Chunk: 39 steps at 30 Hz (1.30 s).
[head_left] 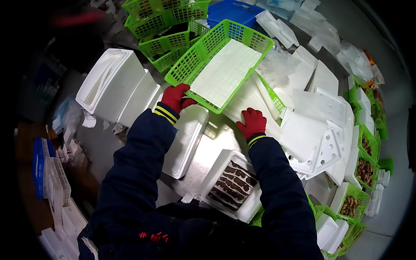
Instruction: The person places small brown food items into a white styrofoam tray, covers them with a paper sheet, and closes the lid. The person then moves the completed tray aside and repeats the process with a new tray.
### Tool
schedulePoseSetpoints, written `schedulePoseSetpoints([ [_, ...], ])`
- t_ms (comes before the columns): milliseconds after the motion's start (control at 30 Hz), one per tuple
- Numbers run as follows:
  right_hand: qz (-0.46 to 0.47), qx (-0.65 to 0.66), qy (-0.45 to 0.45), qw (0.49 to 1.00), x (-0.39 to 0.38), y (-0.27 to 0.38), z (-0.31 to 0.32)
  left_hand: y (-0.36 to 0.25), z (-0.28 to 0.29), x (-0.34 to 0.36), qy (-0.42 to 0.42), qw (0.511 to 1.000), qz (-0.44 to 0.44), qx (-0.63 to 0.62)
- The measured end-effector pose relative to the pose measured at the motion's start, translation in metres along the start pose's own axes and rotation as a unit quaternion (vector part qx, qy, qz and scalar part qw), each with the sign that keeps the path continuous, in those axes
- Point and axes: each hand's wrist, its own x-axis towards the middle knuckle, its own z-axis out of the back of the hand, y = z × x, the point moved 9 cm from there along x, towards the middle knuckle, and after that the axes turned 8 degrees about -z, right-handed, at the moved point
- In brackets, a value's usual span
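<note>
Head view: the red-gloved left hand (pixel 177 97) grips the near-left rim of a rectangular green lattice plastic basket (pixel 196 57) over the bench (pixel 104 147); the red-gloved right hand (pixel 253 123) is half-curled just beside it, seemingly empty. A flat white sheet (pixel 227 71) already lines the basket, with nothing on it yet. Nearer the body, a white foam box (pixel 213 177) holds rows of dark brown pieces (pixel 234 184). Flat white foam panels (pixel 303 134) crowd the right side.
</note>
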Motion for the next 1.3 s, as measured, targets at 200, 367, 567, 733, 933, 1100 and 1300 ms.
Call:
schedulePoseSetpoints([
  [200,-0.089,0.056,-0.038,0.994,0.012,-0.031,0.012,-0.001,0.003,-0.003,-0.014,1.000,0.003,0.002],
  [367,-0.246,0.267,-0.074,0.929,0.013,-0.109,0.030,0.001,0.002,0.008,0.041,0.997,-0.063,0.036],
  [567,-0.281,0.291,-0.139,0.904,0.011,-0.149,0.099,0.021,-0.015,0.005,-0.008,1.000,-0.006,-0.025],
  [733,-0.275,0.281,-0.288,0.873,0.011,-0.174,0.191,0.066,-0.029,0.015,0.009,0.998,0.015,-0.054],
  [933,-0.228,0.188,-0.441,0.847,0.006,-0.181,0.306,0.093,-0.069,0.007,-0.001,0.993,0.026,-0.118],
  [1100,-0.188,0.138,-0.534,0.812,-0.014,-0.174,0.390,0.093,-0.065,0.013,-0.029,0.994,0.025,-0.098],
  [1300,-0.155,0.320,-0.530,0.770,-0.044,-0.157,0.474,0.128,-0.083,0.010,0.008,0.986,0.147,0.078],
])
